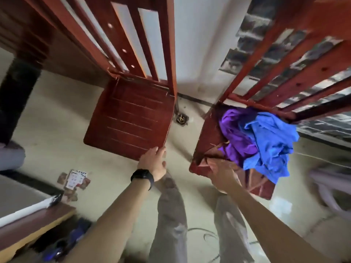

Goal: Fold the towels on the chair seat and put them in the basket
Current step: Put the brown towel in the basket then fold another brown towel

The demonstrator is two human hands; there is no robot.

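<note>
Two red-brown wooden slatted chairs side by side, seen from above. Left chair [129, 118] in the centre of the frame, seat bare. Right chair [207, 130] at centre right, seat heaped with towels: purple towel [235, 133] toward the middle of the frame, blue towel [269, 145] piled over it and spilling past the near right edge of the seat, brown towel [212, 154] flat at the near left corner.

Left hand [154, 164] at the near right corner of the bare seat, black watch [143, 177] on the wrist, fingers loosely spread and extended, tips touching the seat edge, gripping nothing.

Right hand [221, 173] at the near left corner of the loaded seat, fingers curled down onto the brown towel; blurred, so whether pinched shut on the cloth or only resting cannot be told.

Pale basket rim [326, 185] possibly at the right edge, too blurred to be sure. Grey trousers [171, 215] below. Playing cards [75, 180] scattered on the beige floor [47, 130] at lower left.
</note>
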